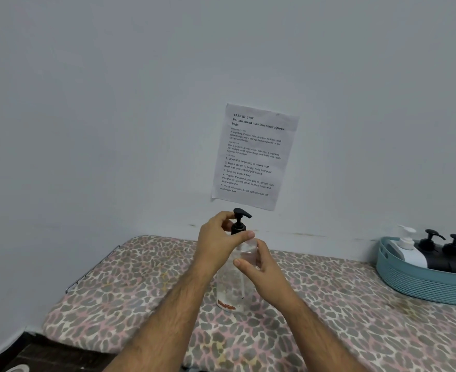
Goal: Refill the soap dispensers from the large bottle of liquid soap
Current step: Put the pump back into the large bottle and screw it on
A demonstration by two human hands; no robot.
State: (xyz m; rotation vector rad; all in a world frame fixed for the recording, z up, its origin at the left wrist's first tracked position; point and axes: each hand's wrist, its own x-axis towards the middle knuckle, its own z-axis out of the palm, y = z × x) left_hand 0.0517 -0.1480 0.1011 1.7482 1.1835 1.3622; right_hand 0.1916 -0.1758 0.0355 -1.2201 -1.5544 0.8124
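Right now both hands are on a clear dispenser (234, 285) standing upright on the worktop (328, 304), close to the wall. The worktop is covered in a leopard-print cloth of grey, pink and cream. The left hand (216, 245) reaches across the top, its thumb and fingers curled round the black pump (239, 224) at the collar, with the nozzle pointing right above them. The right hand (261, 267) grips the shoulder of the dispenser from the right side, thumb across the front and fingers wrapped behind. Through the clear plastic a thin dip tube shows running down to the base, and there is a torn reddish-brown label low on the front. I cannot tell how much liquid is inside; it looks nearly clear all the way down.

Well off to the right, against the wall, sits a teal basket (419, 283) with slatted sides. Three bottles lean in it: a white bottle (409, 251) with a white pump on the left, and two dark bottles (449, 260) with black pumps beside it.

On the wall just above the hands hangs a printed sheet (253, 157) headed "TASK ID 3797", about portioning mixed nuts into small ziplock bags.
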